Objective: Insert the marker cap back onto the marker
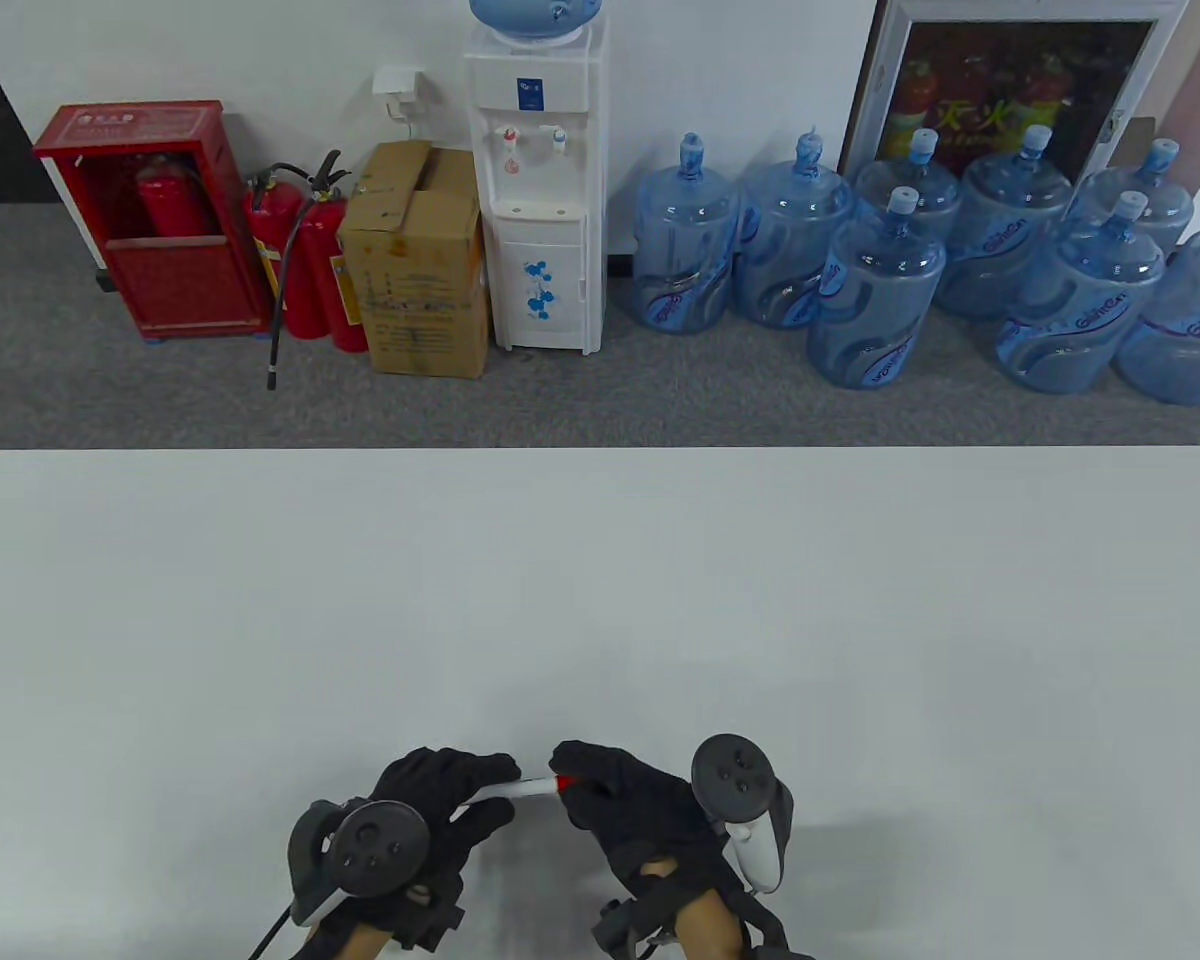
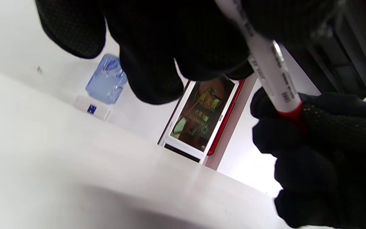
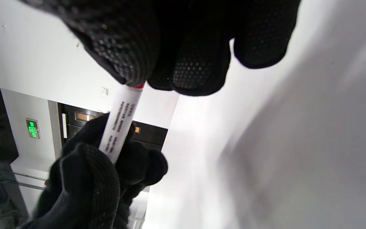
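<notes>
A white marker (image 1: 512,789) with black print is held between both hands just above the table's near edge. My left hand (image 1: 450,790) grips its barrel; the barrel also shows in the left wrist view (image 2: 267,68) and the right wrist view (image 3: 119,125). My right hand (image 1: 600,785) grips the red cap (image 1: 564,783), which sits on the marker's right end. Only a red rim of the cap shows in the left wrist view (image 2: 292,113) and the right wrist view (image 3: 138,86); my fingers hide the remainder.
The white table (image 1: 600,600) spreads out beyond my hands. Behind its far edge on the floor stand a water dispenser (image 1: 540,190), several blue water jugs (image 1: 875,290), a cardboard box (image 1: 418,260) and fire extinguishers (image 1: 305,260).
</notes>
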`<state>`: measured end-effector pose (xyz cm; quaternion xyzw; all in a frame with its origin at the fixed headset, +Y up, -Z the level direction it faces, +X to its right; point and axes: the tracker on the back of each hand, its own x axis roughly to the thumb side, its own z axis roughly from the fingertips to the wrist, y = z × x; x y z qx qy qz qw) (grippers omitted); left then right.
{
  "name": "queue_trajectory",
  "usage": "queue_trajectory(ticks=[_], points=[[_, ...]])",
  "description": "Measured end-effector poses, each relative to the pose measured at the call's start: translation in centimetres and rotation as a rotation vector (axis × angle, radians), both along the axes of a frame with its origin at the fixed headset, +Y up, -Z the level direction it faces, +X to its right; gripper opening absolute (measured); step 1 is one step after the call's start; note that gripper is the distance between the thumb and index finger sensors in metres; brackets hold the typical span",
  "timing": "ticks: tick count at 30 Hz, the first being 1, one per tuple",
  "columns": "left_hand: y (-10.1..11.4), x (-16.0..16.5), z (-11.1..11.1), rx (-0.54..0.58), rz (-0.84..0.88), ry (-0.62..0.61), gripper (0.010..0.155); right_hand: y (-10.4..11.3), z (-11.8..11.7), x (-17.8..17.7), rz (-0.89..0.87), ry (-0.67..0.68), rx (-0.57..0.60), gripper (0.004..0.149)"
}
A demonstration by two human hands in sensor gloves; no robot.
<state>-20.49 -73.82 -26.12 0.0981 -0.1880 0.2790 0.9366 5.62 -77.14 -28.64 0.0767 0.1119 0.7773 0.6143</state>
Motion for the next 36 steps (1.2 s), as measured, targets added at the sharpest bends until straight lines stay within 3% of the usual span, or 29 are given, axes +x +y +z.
queue_trajectory(ticks=[2, 6, 12, 28, 36], points=[[-0.3, -0.1, -0.2, -0.099, 0.073, -0.02, 0.052, 0.0, 0.0, 0.0, 0.0, -0.012, 0.002, 0.048], [0.0, -0.3, -0.4, -0.071, -0.008, 0.021, 0.052, -0.1, 0.0, -0.1, -0.039, 0.006, -0.018, 0.046], [0.2, -1.0, -0.6, -0.147, 0.102, -0.009, 0.048, -0.3, -0.1, -0.5, -0.049, 0.051, -0.051, 0.046], [0.2, -0.2, -0.4, -0.148, 0.082, -0.022, 0.048, 0.5, -0.2, -0.9, 0.083, 0.095, -0.033, 0.051], [0.0, 0.1, -0.4, -0.115, 0.077, -0.011, 0.049, 0.5, -0.1, -1.4, 0.124, -0.006, 0.002, 0.052]])
